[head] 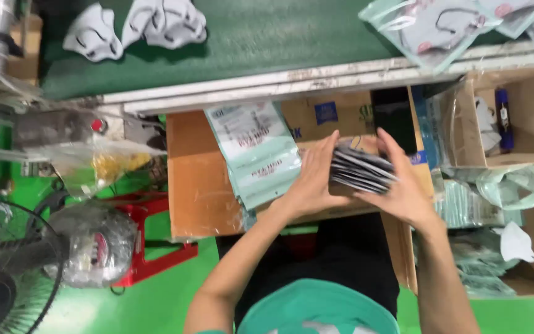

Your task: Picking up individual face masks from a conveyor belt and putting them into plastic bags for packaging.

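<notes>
My left hand (314,180) and my right hand (401,185) press from both sides on a stack of several flat grey and white face masks (361,169), held just above a cardboard box top (200,179). To the left of my left hand lie pale green printed plastic pouches (259,152) on that cardboard. A black phone (394,117) rests beyond my right hand.
A green conveyor belt (267,37) runs along the top with white masks (137,25) and bagged masks (446,25) on it. An open carton (526,124) at right holds pouches and a loose white mask (516,242). A fan (7,272) and red stool (156,247) stand left.
</notes>
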